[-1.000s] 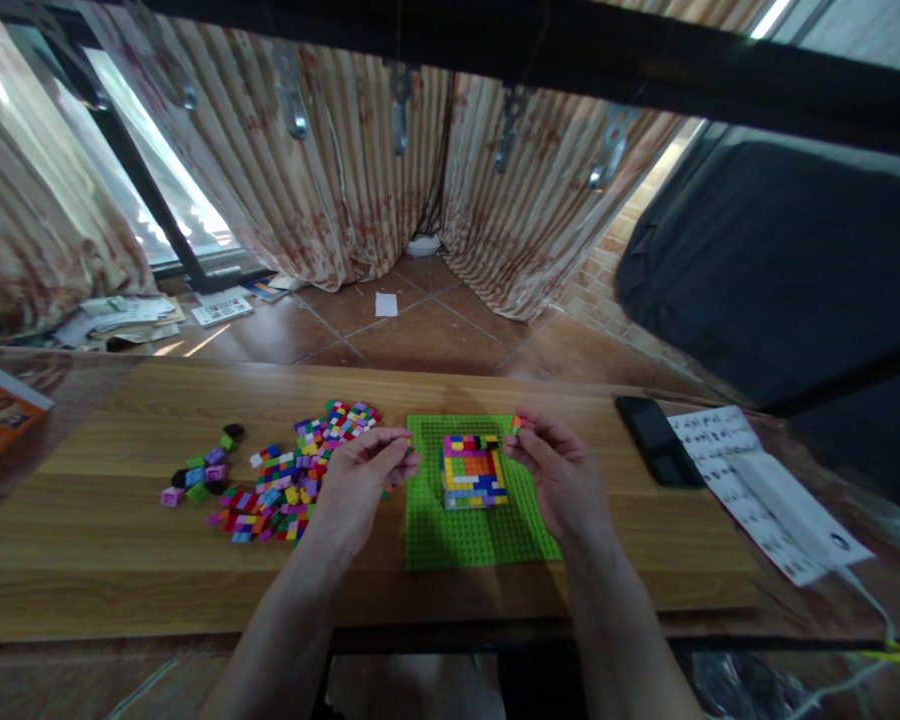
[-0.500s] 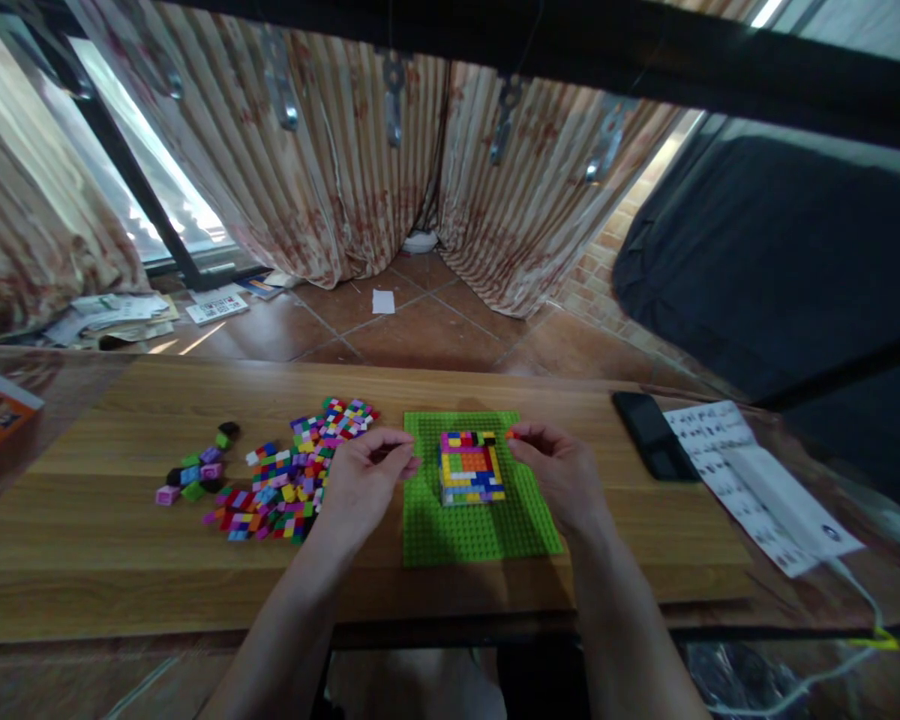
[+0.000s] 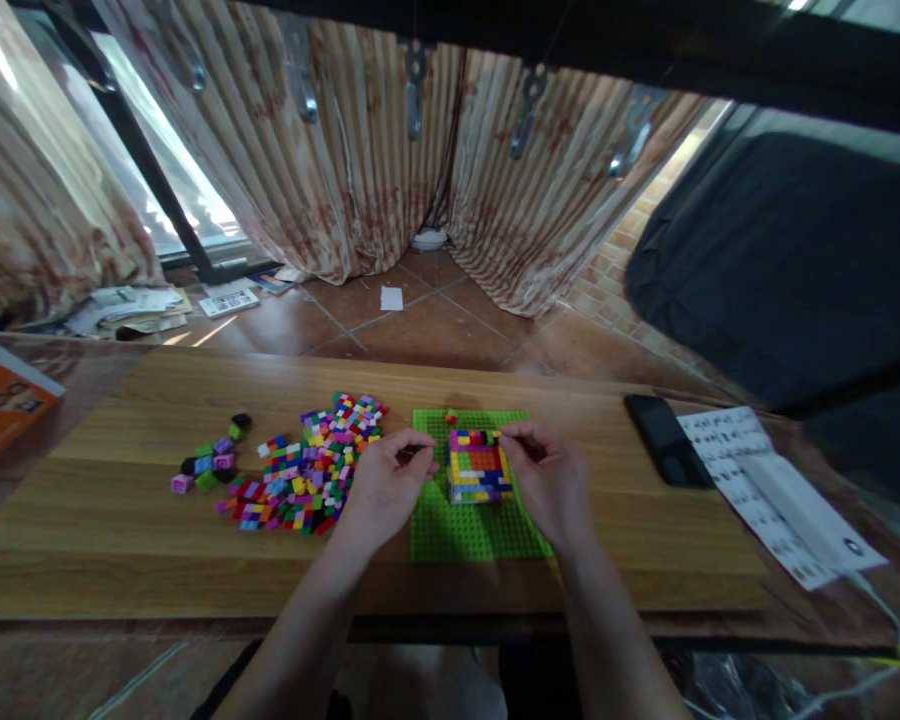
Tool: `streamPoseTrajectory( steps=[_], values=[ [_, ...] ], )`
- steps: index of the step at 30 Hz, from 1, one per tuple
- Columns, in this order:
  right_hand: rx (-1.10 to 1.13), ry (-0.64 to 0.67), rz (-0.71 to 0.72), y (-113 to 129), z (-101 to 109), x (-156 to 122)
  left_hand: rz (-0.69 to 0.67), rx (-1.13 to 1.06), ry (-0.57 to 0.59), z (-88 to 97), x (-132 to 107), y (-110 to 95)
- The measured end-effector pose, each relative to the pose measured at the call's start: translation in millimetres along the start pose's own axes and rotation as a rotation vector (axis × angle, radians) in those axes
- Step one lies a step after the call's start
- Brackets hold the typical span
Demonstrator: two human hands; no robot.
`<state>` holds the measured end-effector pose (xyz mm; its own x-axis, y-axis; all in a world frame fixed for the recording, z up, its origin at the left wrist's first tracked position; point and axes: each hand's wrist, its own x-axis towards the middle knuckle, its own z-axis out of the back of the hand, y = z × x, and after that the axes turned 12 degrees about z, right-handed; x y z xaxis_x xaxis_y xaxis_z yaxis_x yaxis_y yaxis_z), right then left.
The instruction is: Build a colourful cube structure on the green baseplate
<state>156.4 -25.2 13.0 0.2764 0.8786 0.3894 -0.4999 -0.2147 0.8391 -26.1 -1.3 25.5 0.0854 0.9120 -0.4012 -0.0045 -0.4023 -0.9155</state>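
On the green baseplate (image 3: 469,535) stands a square block of stacked colourful bricks (image 3: 480,490), with an orange patch in its top. My right hand (image 3: 551,475) is at the block's back right corner, thumb and finger pinched; what they hold, if anything, is too small to make out. My left hand (image 3: 390,480) hovers over the plate's left edge, left of the block. Its thumb and forefinger are pressed together, and any piece between them is hidden. A small red and orange brick piece (image 3: 450,416) shows at the plate's back edge.
A large pile of loose bricks (image 3: 319,465) spreads left of my left hand, with a smaller group (image 3: 205,464) farther left. On the right lie a black phone (image 3: 667,440) and a printed sheet (image 3: 787,500). An orange box (image 3: 7,400) stands far left.
The red-orange piece that was at my right fingertips now shows at the plate's back edge. My right fingertips have come in to the block's corner. The whole view has shifted slightly.
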Motion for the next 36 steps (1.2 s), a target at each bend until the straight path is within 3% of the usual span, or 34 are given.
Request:
streamPoseTrajectory(
  steps=[8,11,13,16,19,20,24,28,36],
  values=[
    [-0.028,-0.023,0.033,2.6,-2.6,-1.6,-0.036,0.008,-0.009,7.3,3.8,4.4],
    [-0.039,0.001,0.053,4.2,-2.2,10.5,-0.008,-0.049,-0.021,8.5,4.5,3.2],
    [-0.103,0.073,0.110,7.0,-3.4,29.0,0.030,-0.130,-0.013,8.8,4.8,1.0],
    [-0.386,0.319,0.245,14.0,-12.9,65.6,0.109,-0.283,0.030,9.3,5.2,-3.5],
    [-0.708,0.660,0.217,18.9,-33.4,93.7,0.180,-0.385,0.061,11.0,5.0,-7.4],
    [-0.744,0.699,0.199,18.9,-41.4,98.5,0.194,-0.404,0.067,11.8,4.9,-8.2],
    [-0.819,0.788,0.138,14.4,-66.5,101.1,0.208,-0.430,0.063,14.9,4.1,-9.4],
    [-0.846,0.885,0.145,16.2,-72.1,100.9,0.191,-0.434,0.052,17.8,3.3,-9.6],
    [-0.656,0.973,0.288,52.5,-87.1,83.6,0.086,-0.460,0.067,32.3,2.7,-10.2]
  ],
)
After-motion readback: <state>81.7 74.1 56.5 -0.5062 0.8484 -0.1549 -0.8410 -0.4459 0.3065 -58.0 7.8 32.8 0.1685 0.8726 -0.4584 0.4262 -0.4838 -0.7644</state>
